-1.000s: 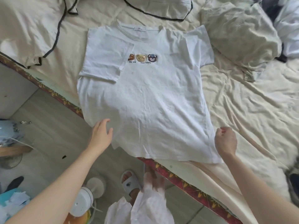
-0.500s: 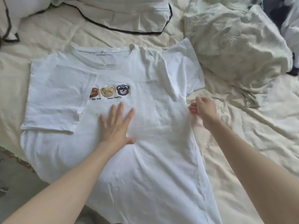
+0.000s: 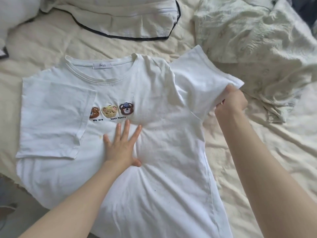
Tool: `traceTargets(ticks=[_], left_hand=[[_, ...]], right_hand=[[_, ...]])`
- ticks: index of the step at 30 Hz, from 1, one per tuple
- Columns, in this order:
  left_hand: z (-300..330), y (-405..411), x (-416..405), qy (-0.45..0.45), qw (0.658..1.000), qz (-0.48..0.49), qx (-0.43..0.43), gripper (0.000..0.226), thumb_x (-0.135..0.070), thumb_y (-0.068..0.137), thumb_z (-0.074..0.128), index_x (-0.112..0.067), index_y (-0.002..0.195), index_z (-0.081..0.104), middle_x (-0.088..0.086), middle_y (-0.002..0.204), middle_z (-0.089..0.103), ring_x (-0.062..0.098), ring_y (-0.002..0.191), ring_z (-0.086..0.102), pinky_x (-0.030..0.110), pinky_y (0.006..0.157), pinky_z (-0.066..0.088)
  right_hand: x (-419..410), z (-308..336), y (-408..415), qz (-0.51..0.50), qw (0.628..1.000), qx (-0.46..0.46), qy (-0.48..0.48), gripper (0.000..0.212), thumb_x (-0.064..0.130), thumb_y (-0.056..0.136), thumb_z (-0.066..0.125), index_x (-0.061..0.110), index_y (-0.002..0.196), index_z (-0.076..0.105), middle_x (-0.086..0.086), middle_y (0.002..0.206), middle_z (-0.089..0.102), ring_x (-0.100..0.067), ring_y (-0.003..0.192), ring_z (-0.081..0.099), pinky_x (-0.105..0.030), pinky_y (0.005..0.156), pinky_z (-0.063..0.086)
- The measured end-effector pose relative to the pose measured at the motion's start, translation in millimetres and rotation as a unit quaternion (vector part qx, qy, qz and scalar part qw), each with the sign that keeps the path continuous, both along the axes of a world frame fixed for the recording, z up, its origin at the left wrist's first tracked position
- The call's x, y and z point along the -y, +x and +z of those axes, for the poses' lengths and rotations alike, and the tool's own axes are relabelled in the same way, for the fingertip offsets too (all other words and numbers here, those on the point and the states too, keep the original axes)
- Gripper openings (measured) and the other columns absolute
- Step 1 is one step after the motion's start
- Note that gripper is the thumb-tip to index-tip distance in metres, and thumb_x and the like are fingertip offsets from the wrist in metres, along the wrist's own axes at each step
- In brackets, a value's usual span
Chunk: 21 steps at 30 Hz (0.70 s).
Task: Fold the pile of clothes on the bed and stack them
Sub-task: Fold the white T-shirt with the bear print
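- My left hand (image 3: 121, 148) lies flat, fingers spread and straight, pressing the chest of the white T-shirt (image 3: 154, 152) just under the bear patches (image 3: 111, 111).
- My right hand (image 3: 229, 102) is curled and pinching the hem of the right sleeve (image 3: 197, 79), which it holds lifted a little off the bed (image 3: 257, 169).
- The shirt lies face up on the bed, its long axis running from the collar (image 3: 101, 69) at 12 o'clock down to the hem at 6 o'clock, where the frame cuts it off.
- The sleeve in my grip sits at 2 o'clock from my pressing palm; I judge the coming fold must carry it toward 9 o'clock, across to the shirt's middle. The right hand is the nearer one; the left acts as the anchor.
- The far sleeve (image 3: 54, 117), at 9 o'clock from the palm, is already folded in over the body and partly covers the first bear.
- A crumpled pale cloth (image 3: 257, 40) lies at 1 o'clock, just beside the lifted sleeve, and a cream pillow (image 3: 123, 19) with dark piping at 12 o'clock.
- Hidden: my right fingertips are under the sleeve fabric, so I cannot tell how much cloth they hold. No finished stack is in view.
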<state>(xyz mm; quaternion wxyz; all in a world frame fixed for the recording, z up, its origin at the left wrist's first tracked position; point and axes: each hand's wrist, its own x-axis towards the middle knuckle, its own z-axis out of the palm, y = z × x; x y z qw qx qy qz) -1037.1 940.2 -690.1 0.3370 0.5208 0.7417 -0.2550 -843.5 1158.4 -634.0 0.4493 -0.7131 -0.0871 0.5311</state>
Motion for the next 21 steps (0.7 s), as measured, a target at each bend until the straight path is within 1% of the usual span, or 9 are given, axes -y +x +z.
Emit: traceTargets(ticks=[5,10,13,15,17,18,19,20,21], left_hand=[[0.9,-5.3,-1.3,-0.007,1.000,-0.001,0.016,0.131,-0.065,0.065,0.071,-0.041,0.126,-0.042,-0.004,0.132,-0.051,0.027,0.140,-0.030,0.063,0.109,0.008],[3.6,-12.2,-4.8,-0.018,0.999,0.004,0.049,0.126,-0.059,0.068,0.072,-0.044,0.130,-0.037,-0.006,0.138,-0.048,0.025,0.141,-0.028,0.063,0.110,0.008],[9.6,-17.8,-10.1,-0.016,0.995,0.026,0.098,0.106,-0.051,0.079,0.067,-0.045,0.143,-0.017,-0.005,0.151,-0.034,0.023,0.143,-0.022,0.063,0.109,0.008],[14.7,-26.4,-13.0,0.016,0.988,0.059,0.140,0.081,-0.040,0.090,0.058,-0.040,0.149,0.002,-0.003,0.157,-0.019,0.021,0.146,-0.013,0.059,0.111,0.010],[19.5,-37.0,-12.6,0.100,0.959,0.157,0.215,0.053,-0.024,0.097,0.050,-0.027,0.147,0.030,0.001,0.159,0.008,0.019,0.146,0.007,0.041,0.115,0.018],[22.1,-41.4,-10.9,0.156,0.927,0.232,0.248,0.041,-0.015,0.098,0.048,-0.020,0.138,0.046,0.004,0.154,0.028,0.019,0.142,0.024,0.029,0.111,0.025],[25.9,-45.5,-8.7,0.208,0.888,0.313,0.265,0.034,-0.005,0.097,0.045,-0.015,0.127,0.056,0.008,0.143,0.046,0.021,0.133,0.042,0.020,0.102,0.033],[30.2,-50.8,-6.8,0.251,0.846,0.391,0.263,0.035,0.005,0.095,0.041,-0.012,0.119,0.061,0.014,0.132,0.056,0.023,0.119,0.053,0.017,0.093,0.041],[33.9,-57.4,-5.5,0.280,0.804,0.459,0.254,0.039,0.011,0.092,0.038,-0.012,0.113,0.061,0.019,0.124,0.060,0.024,0.106,0.058,0.020,0.087,0.047]], right_hand=[[4.3,10.7,-4.9,0.025,0.991,0.075,0.104,0.013,0.009,0.090,0.057,0.016,0.078,0.055,-0.001,0.079,0.056,-0.014,0.074,0.053,-0.027,0.067,0.045],[0.0,9.3,15.1,0.024,0.995,0.089,0.036,0.011,0.007,0.090,0.052,0.007,0.098,0.060,0.003,0.074,0.049,-0.016,0.076,0.048,-0.025,0.066,0.042],[15.7,23.1,-1.1,0.066,0.965,0.158,0.198,0.017,0.003,0.089,0.053,0.017,0.080,0.054,0.006,0.072,0.050,0.002,0.065,0.048,-0.013,0.065,0.040],[49.7,30.1,-21.9,0.222,0.891,0.228,0.325,0.019,0.002,0.090,0.053,0.018,0.079,0.054,0.013,0.071,0.048,0.009,0.063,0.047,-0.007,0.065,0.035],[95.0,22.1,-31.1,0.407,0.771,0.281,0.401,0.010,-0.001,0.087,0.056,0.006,0.087,0.062,0.012,0.076,0.059,0.007,0.072,0.055,-0.004,0.075,0.039],[115.0,12.4,-30.7,0.493,0.701,0.297,0.422,0.012,-0.006,0.084,0.057,0.001,0.090,0.065,0.002,0.080,0.066,-0.002,0.079,0.062,-0.012,0.086,0.044],[133.3,3.2,-29.2,0.575,0.631,0.304,0.423,0.015,-0.010,0.081,0.058,-0.003,0.091,0.067,-0.009,0.085,0.070,-0.020,0.085,0.066,-0.028,0.095,0.048],[149.2,-5.4,-26.1,0.641,0.575,0.310,0.404,0.018,-0.013,0.077,0.058,-0.004,0.089,0.067,-0.015,0.087,0.070,-0.033,0.089,0.066,-0.043,0.095,0.049],[161.3,-13.1,-21.3,0.676,0.542,0.318,0.385,0.019,-0.014,0.075,0.060,-0.003,0.086,0.069,-0.017,0.089,0.070,-0.037,0.091,0.066,-0.050,0.092,0.049]])
